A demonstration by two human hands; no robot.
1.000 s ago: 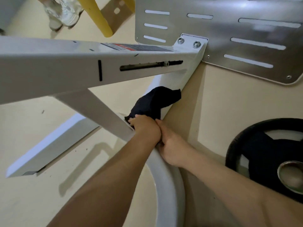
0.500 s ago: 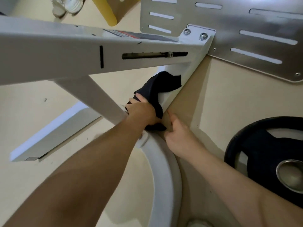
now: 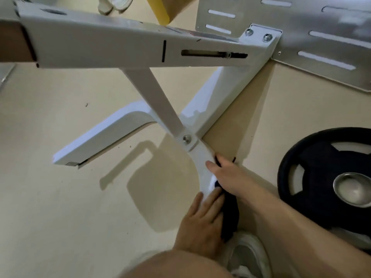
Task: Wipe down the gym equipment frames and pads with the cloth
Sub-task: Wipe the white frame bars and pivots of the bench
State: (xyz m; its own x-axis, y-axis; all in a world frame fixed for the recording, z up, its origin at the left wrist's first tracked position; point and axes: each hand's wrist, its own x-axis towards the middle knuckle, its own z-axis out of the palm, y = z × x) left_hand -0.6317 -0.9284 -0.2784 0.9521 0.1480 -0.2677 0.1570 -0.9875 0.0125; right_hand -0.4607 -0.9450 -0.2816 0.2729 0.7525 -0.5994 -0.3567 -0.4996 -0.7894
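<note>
Frame (image 3: 124, 49) across upper picture — weight plate (image 3: 321, 177) lower right.
Cloth (image 3: 228, 213) between hands, on curved tube (image 3: 202, 163) below centre.

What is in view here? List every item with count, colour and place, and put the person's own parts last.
frame: one, white, beam across the top with braces running down to the floor
bolts: three seen, silver, two on the top bracket, one at the brace joint
slotted plate: one, silver metal, top right
weight plate: one, black with a silver hub, flat on the floor at right
yellow post: one, top centre, partly cut off
cloth: one, dark, on the curved frame leg between both hands
floor: beige
shoe: one, white, bottom edge
left hand: on the cloth, low centre
right hand: on the cloth, just above
</note>
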